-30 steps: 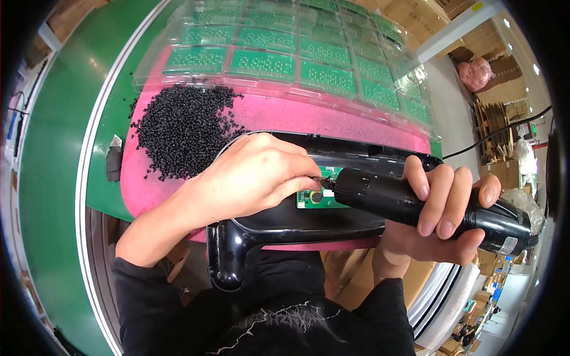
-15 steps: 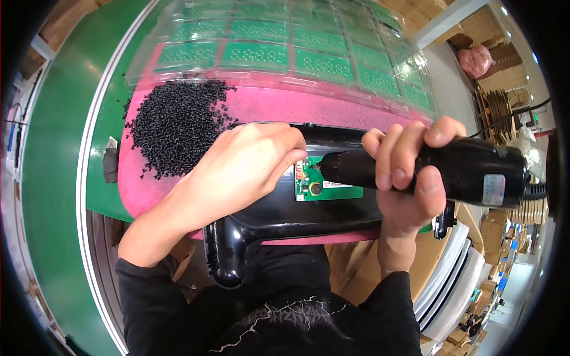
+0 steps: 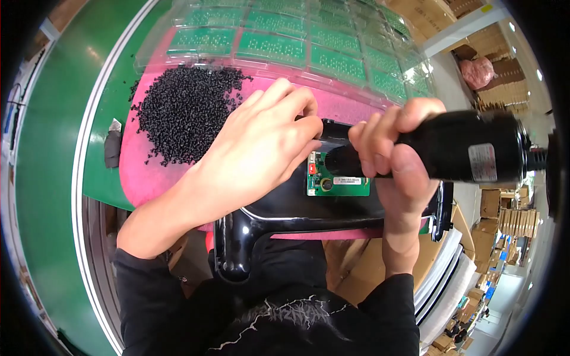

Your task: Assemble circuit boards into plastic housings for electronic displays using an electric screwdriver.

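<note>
My right hand [image 3: 399, 157] is wrapped round a black electric screwdriver [image 3: 463, 142], whose narrow end points left over a green circuit board [image 3: 351, 188]. The board lies inside a glossy black plastic housing [image 3: 297, 207] and carries a round coin cell and a red connector. Beside the screwdriver's front end, my left hand [image 3: 258, 136] has its fingers curled, thumb and forefinger pressed together. Whatever they may pinch is hidden. The screwdriver's tip is also hard to make out behind the fingers.
A heap of tiny black screws [image 3: 178, 115] covers the left of the pink mat [image 3: 135, 184]. Clear plastic trays [image 3: 267, 66] of green boards stand behind it. A small dark wrapped blade-like tool [image 3: 112, 148] lies left of the mat. Cardboard boxes [image 3: 490, 204] are stacked at right.
My left hand has lifted a little off the board and moved slightly right. The screwdriver in my right hand has tilted, its rear end shifting upward. The whole view has shifted slightly.
</note>
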The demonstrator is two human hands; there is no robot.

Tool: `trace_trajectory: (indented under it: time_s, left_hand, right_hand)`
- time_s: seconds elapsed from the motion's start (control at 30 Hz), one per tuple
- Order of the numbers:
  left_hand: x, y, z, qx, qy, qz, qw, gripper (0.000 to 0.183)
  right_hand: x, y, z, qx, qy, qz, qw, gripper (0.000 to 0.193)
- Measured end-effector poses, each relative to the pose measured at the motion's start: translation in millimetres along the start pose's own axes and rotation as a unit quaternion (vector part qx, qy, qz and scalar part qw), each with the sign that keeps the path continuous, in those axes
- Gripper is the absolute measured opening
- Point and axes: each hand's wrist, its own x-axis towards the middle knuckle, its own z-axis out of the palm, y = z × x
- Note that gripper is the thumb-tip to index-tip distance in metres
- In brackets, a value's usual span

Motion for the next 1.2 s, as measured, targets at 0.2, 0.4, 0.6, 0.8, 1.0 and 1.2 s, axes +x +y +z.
trace_trajectory:
  time_s: [0.2, 0.4, 0.6, 0.8, 1.0, 1.2]
  left_hand:
    - [0, -5, 5, -0.037, -0.009, 0.020, 0.999, 0.014]
    - [1, -4, 1, -0.006, -0.016, 0.065, 0.998, 0.016]
    - [8, -1, 5, -0.124, -0.016, 0.120, 0.985, 0.018]
    - [3, -4, 0, -0.159, -0.036, 0.120, 0.979, 0.016]
    - [10, -1, -1, -0.165, -0.039, 0.130, 0.977, 0.017]
    - [6, -3, -6, -0.161, -0.085, 0.084, 0.980, 0.022]
  right_hand:
    - [6, 3, -2, -0.066, -0.013, 0.004, 0.998, 0.030]
    - [-3, -21, -10, 0.100, 0.027, -0.070, 0.992, 0.026]
    - [-11, -52, -7, 0.154, 0.015, -0.131, 0.979, 0.026]
    - [-17, -45, -6, 0.169, -0.034, -0.143, 0.975, 0.028]
    - [-21, -51, -11, 0.162, -0.036, -0.161, 0.973, 0.029]
    - [-19, -46, -4, 0.090, -0.062, -0.122, 0.986, 0.032]
